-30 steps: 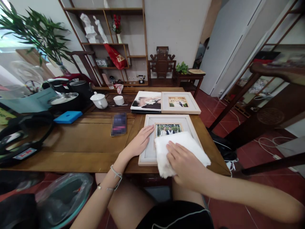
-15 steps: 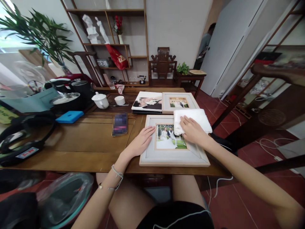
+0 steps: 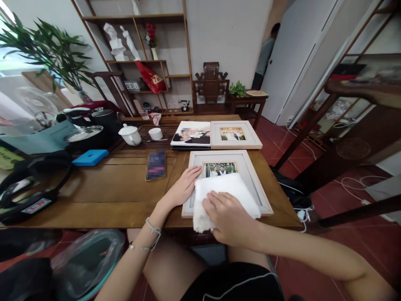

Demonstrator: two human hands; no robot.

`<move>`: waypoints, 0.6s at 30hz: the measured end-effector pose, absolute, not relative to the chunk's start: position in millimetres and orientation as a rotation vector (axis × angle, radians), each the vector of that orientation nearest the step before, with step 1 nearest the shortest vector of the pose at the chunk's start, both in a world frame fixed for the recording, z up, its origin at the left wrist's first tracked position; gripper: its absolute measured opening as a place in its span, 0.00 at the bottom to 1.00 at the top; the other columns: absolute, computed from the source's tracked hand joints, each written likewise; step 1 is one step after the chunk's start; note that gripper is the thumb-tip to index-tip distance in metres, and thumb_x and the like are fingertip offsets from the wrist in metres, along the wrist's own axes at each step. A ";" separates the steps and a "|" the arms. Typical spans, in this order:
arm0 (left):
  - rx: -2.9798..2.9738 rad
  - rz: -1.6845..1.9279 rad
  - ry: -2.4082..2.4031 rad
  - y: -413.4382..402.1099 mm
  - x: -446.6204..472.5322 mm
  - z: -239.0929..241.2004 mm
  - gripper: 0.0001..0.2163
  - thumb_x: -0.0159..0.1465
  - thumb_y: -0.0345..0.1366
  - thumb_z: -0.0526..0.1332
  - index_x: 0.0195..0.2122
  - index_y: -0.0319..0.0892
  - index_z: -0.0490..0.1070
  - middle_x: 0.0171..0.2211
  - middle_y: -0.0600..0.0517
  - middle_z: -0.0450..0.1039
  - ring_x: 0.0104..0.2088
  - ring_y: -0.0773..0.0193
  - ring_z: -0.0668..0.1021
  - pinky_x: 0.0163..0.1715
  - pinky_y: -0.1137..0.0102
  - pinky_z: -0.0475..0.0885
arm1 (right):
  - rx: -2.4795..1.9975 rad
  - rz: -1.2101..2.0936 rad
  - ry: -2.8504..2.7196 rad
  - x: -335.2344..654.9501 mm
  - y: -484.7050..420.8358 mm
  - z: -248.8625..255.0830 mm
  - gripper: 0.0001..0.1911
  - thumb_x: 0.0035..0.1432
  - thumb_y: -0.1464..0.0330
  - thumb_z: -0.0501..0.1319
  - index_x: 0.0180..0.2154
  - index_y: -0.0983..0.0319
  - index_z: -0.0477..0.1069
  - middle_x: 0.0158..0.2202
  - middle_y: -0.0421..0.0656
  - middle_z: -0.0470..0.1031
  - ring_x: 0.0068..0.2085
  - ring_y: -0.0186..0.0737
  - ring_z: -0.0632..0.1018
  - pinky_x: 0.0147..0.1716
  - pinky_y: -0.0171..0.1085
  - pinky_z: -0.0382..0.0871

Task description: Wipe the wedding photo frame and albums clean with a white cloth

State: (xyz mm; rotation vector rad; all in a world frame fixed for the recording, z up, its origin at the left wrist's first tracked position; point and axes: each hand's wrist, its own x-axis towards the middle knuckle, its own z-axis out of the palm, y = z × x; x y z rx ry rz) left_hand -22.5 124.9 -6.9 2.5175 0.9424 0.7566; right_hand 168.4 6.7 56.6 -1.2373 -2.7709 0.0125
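Note:
A white-framed wedding photo (image 3: 247, 175) lies flat near the front right edge of the wooden table (image 3: 119, 184). My left hand (image 3: 181, 188) rests flat on the frame's left border, fingers stretched out. My right hand (image 3: 230, 217) presses a folded white cloth (image 3: 227, 190) onto the frame's lower part, fingers spread over the cloth. The cloth covers most of the picture and hangs a little over the frame's near edge.
Behind lie a second framed photo (image 3: 235, 134) and a photo album (image 3: 191, 134). A phone (image 3: 156, 164), blue box (image 3: 90, 157), teapot (image 3: 130, 133), cup (image 3: 155, 133), pans and a black headset (image 3: 28, 188) fill the table's left. A person stands in the far doorway (image 3: 266, 50).
My right hand has dragged the cloth from the frame's far right corner down to its near edge, after having swept up there from the near edge. The left hand has stayed put.

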 end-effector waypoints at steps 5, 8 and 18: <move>2.535 0.713 0.943 126.9 -23.2 -7.8 0.21 0.69 0.33 0.44 0.62 0.37 0.57 0.63 0.43 0.57 0.64 0.57 0.57 0.65 0.53 0.52 | -1.394 -0.236 -2.691 184.6 36.2 24.2 0.24 0.50 0.76 0.55 0.51 0.72 0.63 0.46 0.60 0.71 0.50 0.54 0.70 0.47 0.46 0.63; 2.532 0.710 0.938 128.1 -23.4 -10.3 0.21 0.68 0.32 0.45 0.63 0.39 0.56 0.63 0.44 0.56 0.64 0.57 0.56 0.64 0.52 0.52 | -1.583 -0.364 -2.602 211.5 58.1 19.5 0.20 0.51 0.78 0.54 0.48 0.71 0.65 0.47 0.60 0.71 0.50 0.53 0.70 0.48 0.46 0.61; 2.504 0.746 0.964 126.3 -21.7 -10.3 0.21 0.69 0.35 0.44 0.62 0.41 0.57 0.63 0.46 0.58 0.64 0.56 0.57 0.64 0.51 0.53 | -1.774 -0.206 -2.635 199.2 49.9 73.0 0.12 0.51 0.76 0.54 0.38 0.68 0.71 0.38 0.56 0.75 0.40 0.50 0.74 0.39 0.43 0.63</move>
